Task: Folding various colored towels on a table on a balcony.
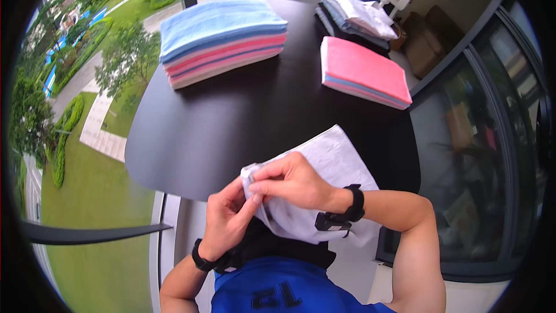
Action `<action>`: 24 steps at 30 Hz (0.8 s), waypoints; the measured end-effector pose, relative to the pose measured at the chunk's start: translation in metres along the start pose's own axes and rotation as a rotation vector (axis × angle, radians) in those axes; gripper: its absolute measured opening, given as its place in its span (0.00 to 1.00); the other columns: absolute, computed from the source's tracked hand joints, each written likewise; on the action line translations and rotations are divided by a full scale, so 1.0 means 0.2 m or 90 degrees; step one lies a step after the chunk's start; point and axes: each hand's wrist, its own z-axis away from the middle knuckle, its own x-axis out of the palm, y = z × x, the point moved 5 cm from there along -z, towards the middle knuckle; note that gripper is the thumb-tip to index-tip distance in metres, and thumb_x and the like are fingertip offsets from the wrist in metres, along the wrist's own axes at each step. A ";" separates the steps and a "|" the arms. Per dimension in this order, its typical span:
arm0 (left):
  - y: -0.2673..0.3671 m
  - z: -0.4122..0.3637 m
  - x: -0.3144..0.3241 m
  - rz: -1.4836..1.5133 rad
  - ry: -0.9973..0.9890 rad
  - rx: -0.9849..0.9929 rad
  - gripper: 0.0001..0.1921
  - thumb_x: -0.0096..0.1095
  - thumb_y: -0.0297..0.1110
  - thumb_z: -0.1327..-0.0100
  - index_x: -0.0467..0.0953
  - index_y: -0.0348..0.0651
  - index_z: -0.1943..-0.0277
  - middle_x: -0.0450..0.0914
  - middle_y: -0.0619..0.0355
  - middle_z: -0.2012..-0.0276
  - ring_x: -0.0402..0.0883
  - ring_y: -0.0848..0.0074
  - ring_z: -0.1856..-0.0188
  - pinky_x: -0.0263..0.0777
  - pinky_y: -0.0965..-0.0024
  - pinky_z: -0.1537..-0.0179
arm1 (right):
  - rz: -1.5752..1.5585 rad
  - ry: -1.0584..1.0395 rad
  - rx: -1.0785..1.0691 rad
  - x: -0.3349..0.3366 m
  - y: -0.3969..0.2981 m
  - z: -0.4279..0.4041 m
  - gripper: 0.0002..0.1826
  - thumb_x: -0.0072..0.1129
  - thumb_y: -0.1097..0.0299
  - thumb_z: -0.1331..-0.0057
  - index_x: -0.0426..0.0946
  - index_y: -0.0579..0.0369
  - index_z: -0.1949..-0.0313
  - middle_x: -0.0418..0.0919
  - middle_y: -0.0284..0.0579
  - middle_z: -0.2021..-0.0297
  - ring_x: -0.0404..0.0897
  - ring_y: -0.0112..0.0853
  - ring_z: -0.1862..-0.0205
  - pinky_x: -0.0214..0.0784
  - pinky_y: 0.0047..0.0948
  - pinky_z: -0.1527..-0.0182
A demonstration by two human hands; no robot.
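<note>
A white cloth (334,161) lies partly on the dark table and hangs over its near edge in front of me. My left hand (228,213) pinches its left corner between thumb and fingers. Close beside it, my right hand (295,182) grips the same corner from above, thumb and index finger on the fabric. The corner looks bunched or folded over between my fingertips. Part of the cloth is hidden under my right hand and wrist. Both wrists wear black straps with small devices.
On the dark table (217,130), a tall stack of folded blue, pink and white towels (223,39) stands far left. A lower stack with a pink towel on top (367,71) sits at right. Behind it is a pile of folded clothes (356,17). Glass doors (460,161) border the right.
</note>
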 end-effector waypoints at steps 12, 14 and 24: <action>0.05 -0.07 0.00 -0.238 -0.063 0.015 0.16 0.54 0.29 0.17 0.81 0.28 0.37 0.87 0.61 0.64 0.78 0.86 0.61 0.76 0.74 0.58 | 0.129 0.158 -0.075 0.00 0.00 0.06 0.09 0.66 0.74 0.25 0.88 0.69 0.52 0.90 0.43 0.65 0.85 0.21 0.64 0.78 0.24 0.61; 0.08 -0.06 0.04 -0.246 -0.056 0.069 0.16 0.52 0.31 0.16 0.82 0.29 0.39 0.83 0.63 0.69 0.72 0.86 0.65 0.68 0.75 0.64 | 0.144 0.181 -0.110 0.00 0.00 0.08 0.07 0.68 0.73 0.25 0.86 0.67 0.58 0.87 0.38 0.68 0.82 0.18 0.67 0.74 0.22 0.65; 0.28 0.03 -0.82 -0.034 0.346 0.163 0.13 0.58 0.38 0.15 0.85 0.38 0.45 0.86 0.66 0.57 0.80 0.88 0.59 0.71 0.81 0.57 | -0.071 0.536 -0.313 -0.77 -0.46 0.85 0.02 0.59 0.74 0.24 0.79 0.57 0.58 0.85 0.37 0.61 0.83 0.24 0.56 0.75 0.28 0.46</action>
